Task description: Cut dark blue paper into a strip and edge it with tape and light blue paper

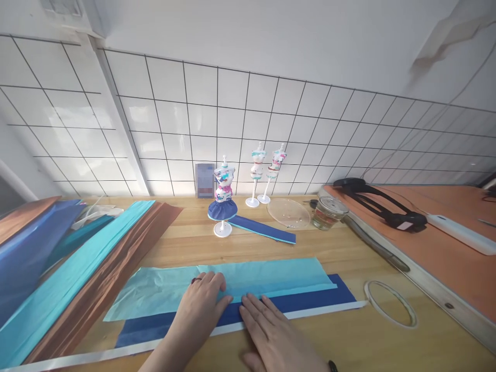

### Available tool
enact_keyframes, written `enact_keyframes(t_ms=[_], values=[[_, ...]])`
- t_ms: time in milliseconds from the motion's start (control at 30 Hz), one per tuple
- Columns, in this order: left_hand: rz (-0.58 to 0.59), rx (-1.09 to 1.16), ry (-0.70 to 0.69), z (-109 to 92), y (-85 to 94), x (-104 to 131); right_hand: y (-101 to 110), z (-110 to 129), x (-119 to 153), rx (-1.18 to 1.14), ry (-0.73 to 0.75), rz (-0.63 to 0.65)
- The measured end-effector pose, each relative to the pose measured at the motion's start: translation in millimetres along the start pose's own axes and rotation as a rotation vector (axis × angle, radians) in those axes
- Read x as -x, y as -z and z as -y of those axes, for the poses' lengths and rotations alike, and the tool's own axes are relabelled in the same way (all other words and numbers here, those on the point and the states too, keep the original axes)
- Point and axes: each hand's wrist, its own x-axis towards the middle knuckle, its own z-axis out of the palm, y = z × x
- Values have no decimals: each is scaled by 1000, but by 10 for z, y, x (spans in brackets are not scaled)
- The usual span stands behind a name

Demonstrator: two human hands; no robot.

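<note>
My left hand (pixel 203 305), with a dark ring on one finger, rests on a light teal strip of thin, crinkled paper or cloth (pixel 271 274). Its fingers are curled and the thumb is at the strip's lower edge; what lies under the fingertips is hidden. My right hand (pixel 267 333) lies flat, fingers stretched, across a dark blue strip (pixel 318 295) partly under the teal one. A narrow white band (pixel 310 312) runs along the blue strip's near edge, passes by the right fingers and continues to the lower left.
Behind stands a small dress form (pixel 223 186) with a blue skirt, near two more forms (pixel 256 165) and a folded blue strip (pixel 267 230). Turquoise (pixel 77 268) and brown (pixel 116 258) sheets lie left. A jar (pixel 327 212), clear disc (pixel 289 213) and white ring (pixel 391 304) are right.
</note>
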Motion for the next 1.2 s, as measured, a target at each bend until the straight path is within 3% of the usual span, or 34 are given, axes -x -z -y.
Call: enact_keyframes(t_ms=[200, 667, 967, 1200], values=[[6, 18, 2, 2, 6, 8, 33, -130, 208, -19, -5, -82], [19, 32, 13, -22, 55, 5, 127, -401, 593, -23, -134, 35], [29, 22, 19, -9, 42, -22, 181, -531, 802, -130, -226, -47], [5, 59, 2, 14, 25, -11, 183, -628, 887, -127, -281, -39]])
